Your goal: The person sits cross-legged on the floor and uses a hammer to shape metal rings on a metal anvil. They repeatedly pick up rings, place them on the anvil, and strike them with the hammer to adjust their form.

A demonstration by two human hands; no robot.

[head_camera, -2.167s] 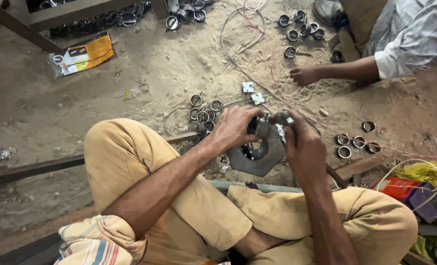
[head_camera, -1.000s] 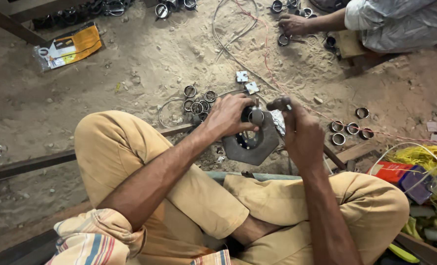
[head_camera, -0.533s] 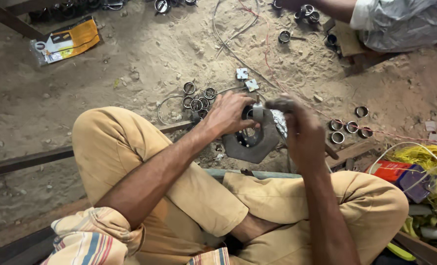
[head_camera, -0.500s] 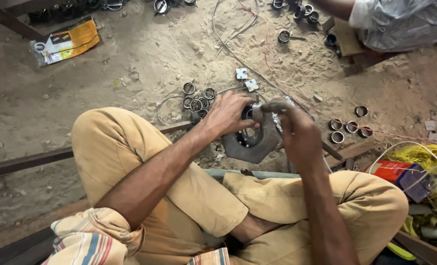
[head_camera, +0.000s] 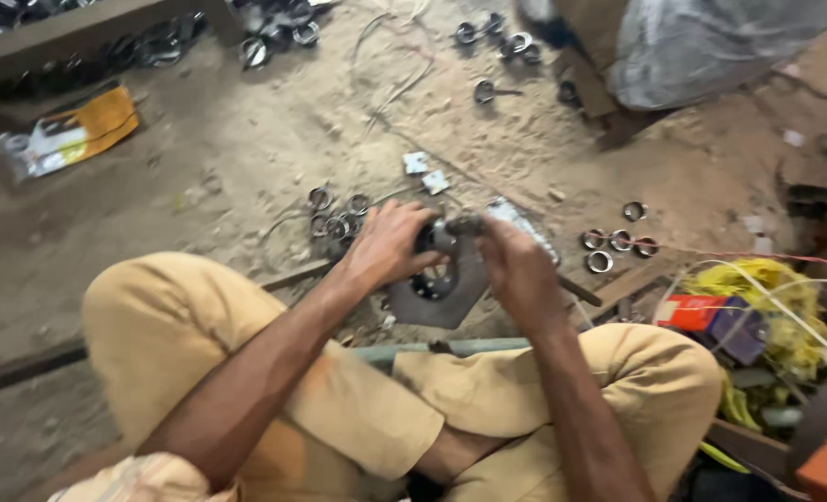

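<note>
I sit cross-legged on a sandy floor. My left hand (head_camera: 385,246) grips the left side of a dark grey metal plate with a round hole (head_camera: 441,288), held upright on the ground between my knees. My right hand (head_camera: 516,270) is closed around a small metal tool or part (head_camera: 460,226) at the top of that plate. What exactly sits under the fingers is blurred.
Small metal rings lie in clusters to the left (head_camera: 334,218) and right (head_camera: 613,242) of the plate, more at the far edge (head_camera: 497,42). A yellow packet (head_camera: 69,135) lies far left. Another person's cloth-covered body (head_camera: 701,46) is top right. Yellow wires and boxes (head_camera: 757,316) crowd the right.
The view has swung and blurred, and the other person's hand has left the frame. My hands stay on the plate, the right one shifted slightly over its top.
</note>
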